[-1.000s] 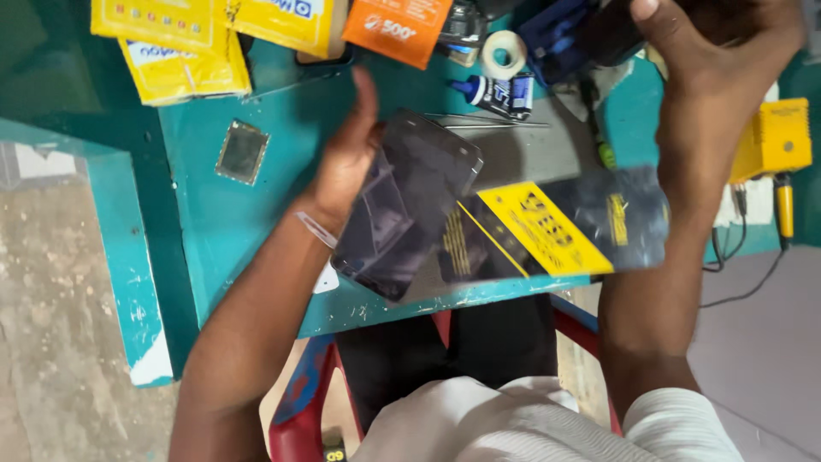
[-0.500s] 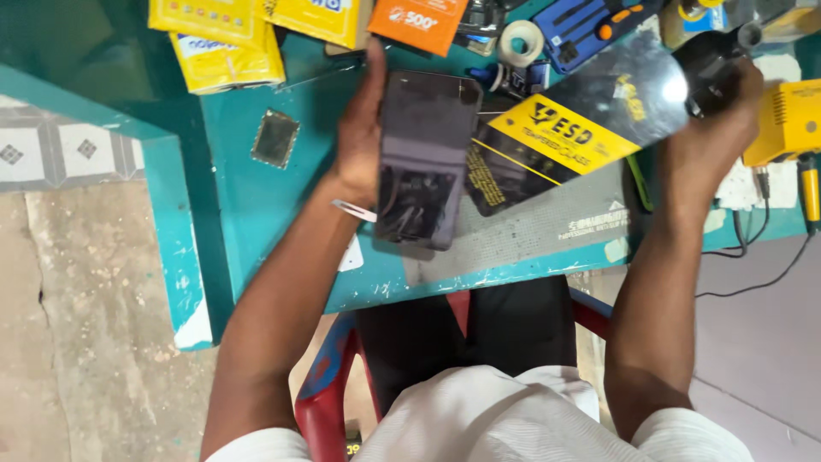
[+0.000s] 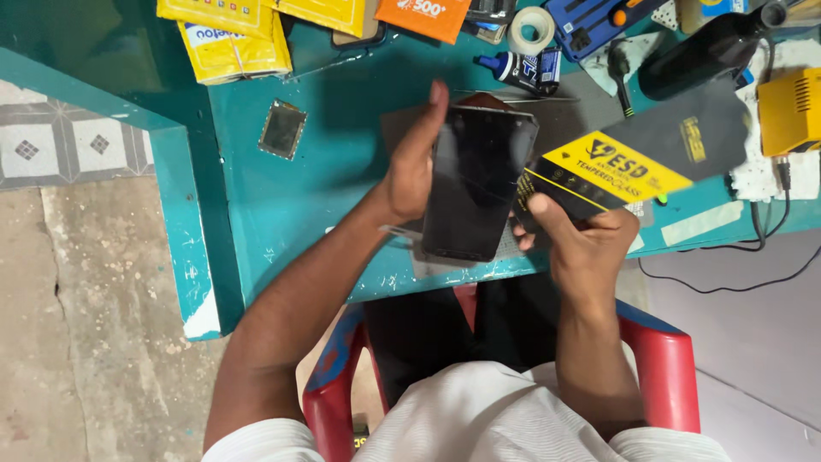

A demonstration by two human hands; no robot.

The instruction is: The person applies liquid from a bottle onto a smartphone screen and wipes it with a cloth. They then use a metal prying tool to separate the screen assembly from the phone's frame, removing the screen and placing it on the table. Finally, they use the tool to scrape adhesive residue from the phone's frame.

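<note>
The left hand (image 3: 410, 175) still grips the dark rectangular glass phone (image 3: 475, 184) by its left edge, above the teal painted table (image 3: 282, 205). The right hand (image 3: 586, 244), fingers closed, pinches the black-and-yellow flat packet (image 3: 633, 158); it has dropped from the table's far side to just beside the phone.

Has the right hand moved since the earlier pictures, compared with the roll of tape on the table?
Yes. The right hand, holding the black-and-yellow packet, has come down from beside the roll of tape toward the table's near edge.
</note>
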